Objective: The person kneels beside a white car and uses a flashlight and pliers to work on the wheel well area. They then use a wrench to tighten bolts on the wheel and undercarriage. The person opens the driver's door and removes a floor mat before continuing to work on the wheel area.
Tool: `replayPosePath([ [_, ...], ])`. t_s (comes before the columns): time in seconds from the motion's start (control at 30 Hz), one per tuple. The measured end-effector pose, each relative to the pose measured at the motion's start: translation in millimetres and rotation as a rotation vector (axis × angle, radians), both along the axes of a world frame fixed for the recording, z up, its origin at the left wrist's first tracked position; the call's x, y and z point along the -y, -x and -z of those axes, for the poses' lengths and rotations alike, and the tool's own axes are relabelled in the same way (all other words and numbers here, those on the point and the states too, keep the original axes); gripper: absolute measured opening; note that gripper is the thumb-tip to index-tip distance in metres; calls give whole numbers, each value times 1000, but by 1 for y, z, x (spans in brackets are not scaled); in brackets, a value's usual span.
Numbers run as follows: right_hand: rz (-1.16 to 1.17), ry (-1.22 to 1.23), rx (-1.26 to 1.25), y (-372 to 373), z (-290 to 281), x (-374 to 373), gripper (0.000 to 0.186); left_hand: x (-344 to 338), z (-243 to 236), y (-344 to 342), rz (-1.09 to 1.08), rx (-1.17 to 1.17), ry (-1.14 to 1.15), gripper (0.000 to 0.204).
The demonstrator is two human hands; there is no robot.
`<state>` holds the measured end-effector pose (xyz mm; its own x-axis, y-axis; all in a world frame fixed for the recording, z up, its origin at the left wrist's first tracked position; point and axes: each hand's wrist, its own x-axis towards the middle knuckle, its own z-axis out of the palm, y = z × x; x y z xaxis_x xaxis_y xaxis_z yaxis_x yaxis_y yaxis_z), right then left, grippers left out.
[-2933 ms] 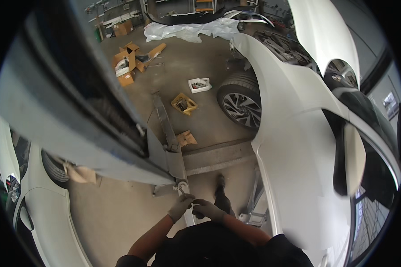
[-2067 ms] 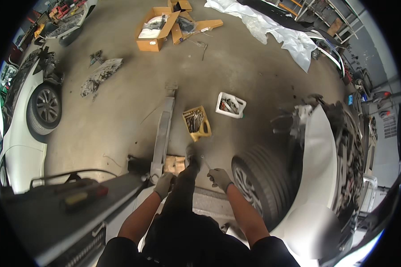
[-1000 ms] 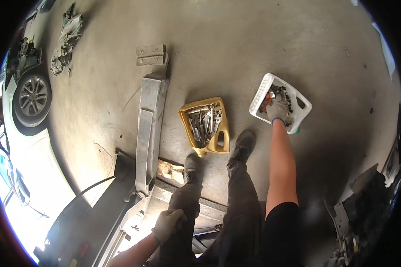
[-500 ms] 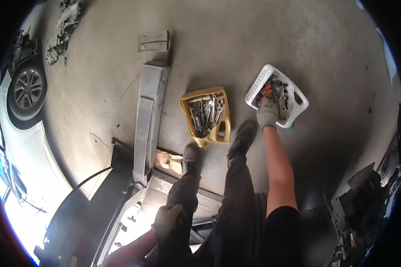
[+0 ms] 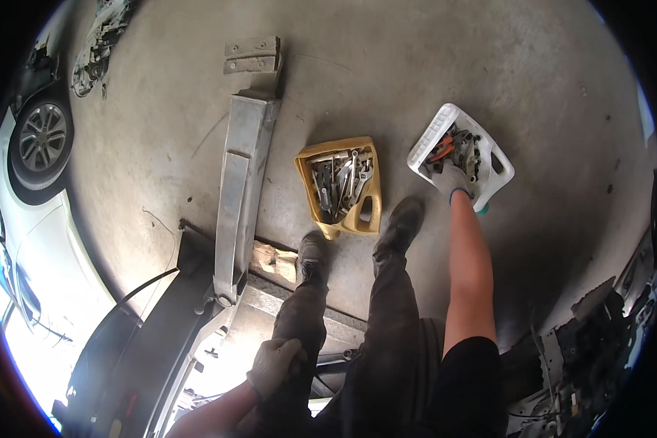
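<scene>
My right hand (image 5: 451, 179), in a pale work glove, reaches into a white cut-open plastic jug (image 5: 498, 191) on the floor. Inside are orange-handled pliers (image 5: 442, 152) and metal hardware; its fingertips are hidden among them, so I cannot tell whether it grips anything. My left hand (image 5: 276, 363), gloved too, rests on my left leg (image 5: 299, 321) with its fingers curled and nothing seen in them. Between the steel arm and the white jug sits a yellow cut-open jug (image 5: 373, 191) full of wrenches (image 5: 349, 175) and other hand tools. No hand touches it.
A long grey steel lift arm (image 5: 242, 168) with a padded end lies left of the yellow jug. Pieces of wood (image 5: 274, 260) lie by my left boot (image 5: 312, 252). A white car (image 5: 29, 190) stands far left. Dark car parts (image 5: 562, 372) are at the lower right.
My right hand has shifted within the white jug, toward its near side, showing more of the orange-handled pliers. My left hand stays on my leg. The view has shifted slightly.
</scene>
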<state>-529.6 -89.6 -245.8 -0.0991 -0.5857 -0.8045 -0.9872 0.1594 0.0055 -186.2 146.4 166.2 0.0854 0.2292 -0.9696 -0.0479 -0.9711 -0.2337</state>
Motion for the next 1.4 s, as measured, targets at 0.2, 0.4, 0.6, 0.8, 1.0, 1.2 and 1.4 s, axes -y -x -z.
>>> replayPosePath([
  [0.2, -164, -248, 85, 12, 19, -41, 43, 8, 0, -1, 30, -1, 7, 37],
  [0.4, -297, 160, -35, 3, -45, -45, 30, -6, -4, 3, -56, 6, -14, 39],
  [0.6, 101, 654, 295, -9, -72, -50, 20, -21, -5, 3, -70, 6, 11, 41],
  [0.8, 356, 393, 668, -149, -150, -77, 39, -35, -9, 1, 80, 12, 255, 42],
  [1.0, -48, 576, 1008, -225, -302, -144, 9, -63, -31, 9, 0, 66, 299, 41],
  [1.2, 20, 560, 662, -214, -493, -259, 14, -181, 46, 15, 648, 71, 1334, 44],
  [1.4, 116, 749, 785, -193, -654, -355, 15, -107, -101, -22, -597, -1169, -150, 38],
])
